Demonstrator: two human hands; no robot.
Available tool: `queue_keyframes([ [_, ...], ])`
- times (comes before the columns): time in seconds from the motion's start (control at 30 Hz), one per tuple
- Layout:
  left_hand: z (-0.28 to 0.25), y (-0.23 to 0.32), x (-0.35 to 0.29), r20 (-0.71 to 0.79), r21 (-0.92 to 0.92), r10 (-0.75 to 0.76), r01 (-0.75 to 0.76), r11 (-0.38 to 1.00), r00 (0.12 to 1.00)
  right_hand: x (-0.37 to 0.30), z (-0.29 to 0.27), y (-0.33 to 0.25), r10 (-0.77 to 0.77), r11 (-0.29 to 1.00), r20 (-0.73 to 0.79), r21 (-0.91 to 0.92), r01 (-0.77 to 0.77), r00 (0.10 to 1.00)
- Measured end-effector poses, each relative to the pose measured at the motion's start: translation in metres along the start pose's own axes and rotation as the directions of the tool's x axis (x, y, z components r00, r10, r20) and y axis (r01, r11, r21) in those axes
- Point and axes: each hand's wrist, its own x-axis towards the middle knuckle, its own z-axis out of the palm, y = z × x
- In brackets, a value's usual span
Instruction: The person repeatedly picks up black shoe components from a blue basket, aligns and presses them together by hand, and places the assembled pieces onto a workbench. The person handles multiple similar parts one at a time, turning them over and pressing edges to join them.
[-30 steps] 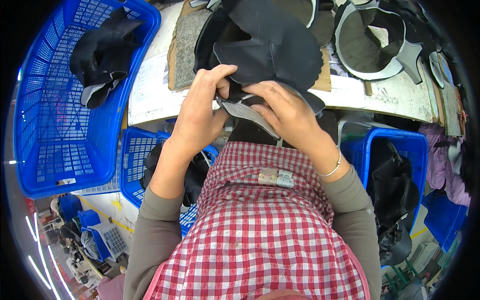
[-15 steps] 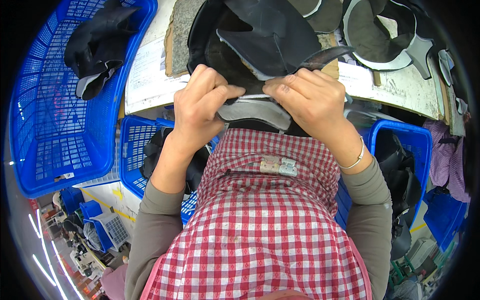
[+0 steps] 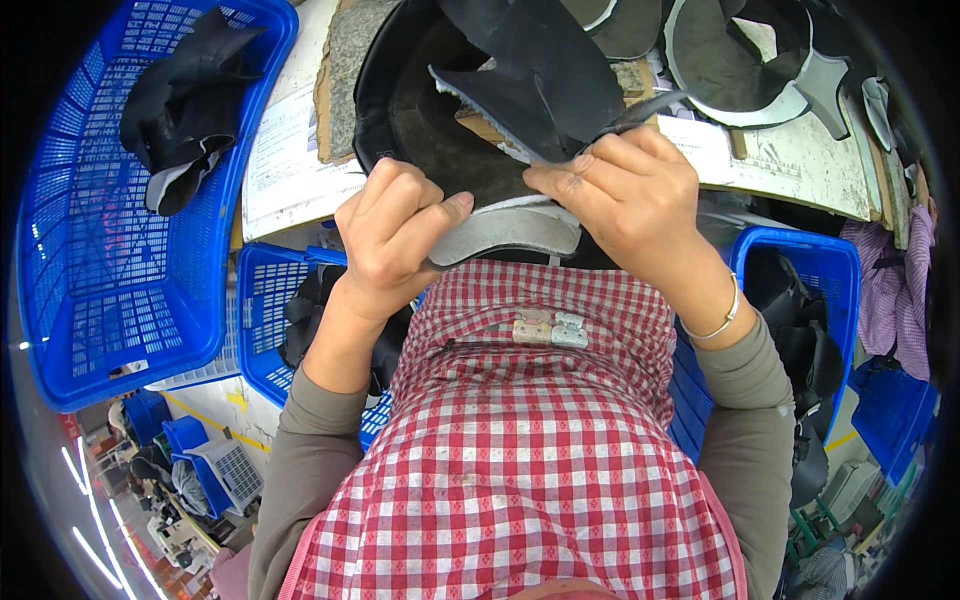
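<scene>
A black leather shoe upper [image 3: 410, 125] lies at the near edge of the table, its dark inner side facing up and one pointed flap folded over its middle. Along its near edge runs a pale grey lining strip [image 3: 510, 236], turned toward my apron. My left hand [image 3: 385, 235] is closed on the left end of that edge, thumb lying along the strip. At the right end, my right hand [image 3: 632, 195] pinches the edge between thumb and curled fingers, beside the flap's base. The fingertips under the leather are hidden.
A large blue basket [image 3: 150, 345] at the left holds black leather pieces [image 3: 190, 95]. More grey-lined uppers [image 3: 700, 85] lie on the table [image 3: 800, 185] at the right. Two blue crates [image 3: 262, 345] [image 3: 845, 290] with dark pieces flank me below the table edge.
My left thumb has drawn back left, away from my right thumb, widening the gap between the hands. More of the grey strip now shows, lying flatter. My right hand keeps its pinch.
</scene>
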Motion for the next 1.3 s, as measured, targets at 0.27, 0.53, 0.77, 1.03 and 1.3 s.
queue_keyframes([
  [0.27, 0.004, 0.006, 0.002, -0.057, -0.006, -0.057, 0.057, 0.998, 0.997, -0.002, -0.021, -0.01, -0.019, 0.985, 0.253, 0.168, -0.025, 0.967],
  [0.53, -0.001, 0.015, 0.01, 0.19, 0.053, -0.175, 0.168, 0.984, 0.966, -0.014, 0.001, -0.009, 0.188, 0.97, 0.218, 0.113, -0.216, 0.958],
  [0.77, -0.063, -0.001, 0.108, 0.107, 0.145, -0.004, -0.012, 0.989, 0.994, 0.036, -0.004, 0.002, 0.261, 0.947, -0.082, 0.216, -0.239, 0.962],
  [1.03, -0.025, 0.081, 0.093, 0.226, 0.213, -0.162, 0.113, 0.97, 0.961, 0.051, -0.005, 0.017, 0.868, -0.113, 0.186, 0.977, -0.182, 0.46],
  [1.3, 0.012, -0.003, 0.05, 0.135, -0.016, -0.17, 0.173, 0.985, 0.976, 0.014, 0.037, -0.004, 0.815, -0.329, 0.385, 0.923, -0.202, 0.433],
])
